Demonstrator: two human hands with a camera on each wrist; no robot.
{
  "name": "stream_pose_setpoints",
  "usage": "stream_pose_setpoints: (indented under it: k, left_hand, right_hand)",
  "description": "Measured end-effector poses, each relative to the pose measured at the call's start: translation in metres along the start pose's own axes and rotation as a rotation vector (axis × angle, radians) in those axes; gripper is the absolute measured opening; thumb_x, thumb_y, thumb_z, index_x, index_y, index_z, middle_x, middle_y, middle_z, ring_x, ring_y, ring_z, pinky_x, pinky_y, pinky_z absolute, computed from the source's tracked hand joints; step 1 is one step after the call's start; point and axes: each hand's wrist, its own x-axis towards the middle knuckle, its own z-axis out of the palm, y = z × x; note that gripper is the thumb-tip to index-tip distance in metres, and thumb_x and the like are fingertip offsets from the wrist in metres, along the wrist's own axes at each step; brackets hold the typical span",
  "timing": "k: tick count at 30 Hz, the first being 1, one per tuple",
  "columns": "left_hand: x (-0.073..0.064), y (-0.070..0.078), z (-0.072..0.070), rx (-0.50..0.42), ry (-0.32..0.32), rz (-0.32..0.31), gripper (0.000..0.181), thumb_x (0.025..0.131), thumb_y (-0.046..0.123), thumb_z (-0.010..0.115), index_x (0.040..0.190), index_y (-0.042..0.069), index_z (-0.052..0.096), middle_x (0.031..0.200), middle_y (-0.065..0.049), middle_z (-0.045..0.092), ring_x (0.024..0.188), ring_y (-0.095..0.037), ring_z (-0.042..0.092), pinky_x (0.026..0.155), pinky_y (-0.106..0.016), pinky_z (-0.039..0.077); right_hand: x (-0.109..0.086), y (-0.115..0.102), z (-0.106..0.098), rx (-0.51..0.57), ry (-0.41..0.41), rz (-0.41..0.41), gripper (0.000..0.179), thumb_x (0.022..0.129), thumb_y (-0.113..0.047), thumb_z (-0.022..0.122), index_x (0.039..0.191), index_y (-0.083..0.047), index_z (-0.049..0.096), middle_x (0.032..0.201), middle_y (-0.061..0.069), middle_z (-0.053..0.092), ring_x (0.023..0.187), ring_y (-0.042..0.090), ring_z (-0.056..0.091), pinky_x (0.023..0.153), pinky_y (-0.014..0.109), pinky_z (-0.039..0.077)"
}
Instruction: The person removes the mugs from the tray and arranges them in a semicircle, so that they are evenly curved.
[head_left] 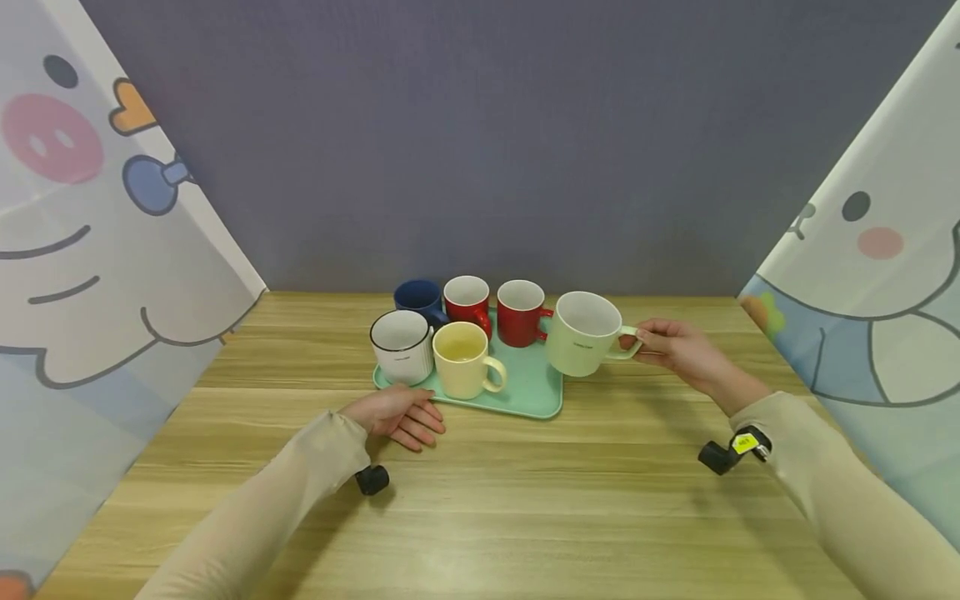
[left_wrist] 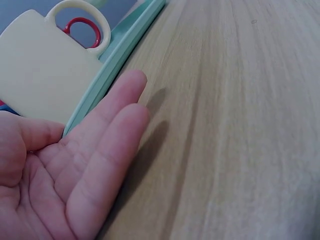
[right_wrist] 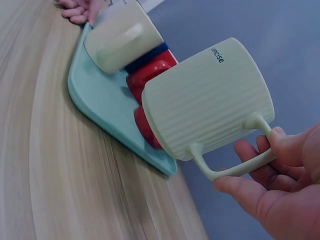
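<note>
My right hand grips the handle of a pale green ribbed mug, which hangs tilted over the right edge of a mint green tray. At the tray's front left edge, my left hand has its fingers extended, with the thumb at the rim. On the tray near it stand a pale yellow mug and a white mug with a black rim. Behind them are a blue mug, a red mug with a white inside and another red mug.
The tray rests on a wood-grain table against a grey back panel. Cartoon-printed side panels stand left and right. Each wrist carries a small black camera, such as the right one.
</note>
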Motion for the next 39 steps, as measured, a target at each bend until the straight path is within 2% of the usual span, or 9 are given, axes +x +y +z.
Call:
stream_pose_setpoints:
  k: [6,16,25,32,39]
  left_hand:
    - [-0.001,0.000,-0.001,0.008,-0.014,0.010,0.047,0.109,0.028,0.031,0.117,-0.008,0.060,0.104,-0.012,0.073,0.083,-0.021,0.071,0.077,-0.042,0.059]
    - [-0.001,-0.001,-0.003,0.014,-0.014,0.027,0.047,0.110,0.028,0.031,0.115,-0.007,0.061,0.102,-0.011,0.073,0.080,-0.021,0.071,0.074,-0.041,0.060]
    - [-0.002,-0.001,-0.001,0.017,0.008,0.019,0.047,0.110,0.029,0.032,0.113,-0.007,0.062,0.101,-0.012,0.073,0.078,-0.020,0.071,0.071,-0.038,0.060]
    - [-0.002,-0.001,0.000,0.023,0.012,0.020,0.047,0.109,0.029,0.032,0.113,-0.007,0.062,0.101,-0.012,0.073,0.078,-0.021,0.072,0.070,-0.038,0.060]
    - [0.000,-0.001,0.000,0.031,0.017,0.030,0.046,0.110,0.029,0.032,0.111,-0.006,0.062,0.100,-0.011,0.073,0.078,-0.022,0.072,0.070,-0.039,0.060]
  right_hand:
    - [-0.006,0.003,-0.014,0.070,0.017,-0.019,0.026,0.103,0.006,0.044,0.095,-0.004,0.067,0.095,0.003,0.072,0.095,0.009,0.068,0.083,0.023,0.055]
    - [-0.007,0.010,-0.025,0.015,0.081,0.015,0.029,0.104,0.001,0.044,0.093,-0.009,0.069,0.093,-0.002,0.071,0.093,0.006,0.067,0.080,0.021,0.055]
    - [0.000,0.020,-0.030,0.052,0.118,0.046,0.030,0.104,0.003,0.043,0.090,-0.010,0.067,0.089,-0.002,0.071,0.088,0.004,0.067,0.079,0.021,0.056]
    - [0.002,0.029,-0.035,-0.019,0.139,0.059,0.024,0.104,0.003,0.043,0.097,-0.004,0.065,0.090,-0.002,0.071,0.089,0.005,0.067,0.080,0.022,0.056]
    - [0.001,0.039,-0.038,-0.036,0.164,0.077,0.024,0.104,0.000,0.046,0.094,-0.006,0.066,0.090,-0.002,0.070,0.089,0.005,0.066,0.079,0.022,0.055]
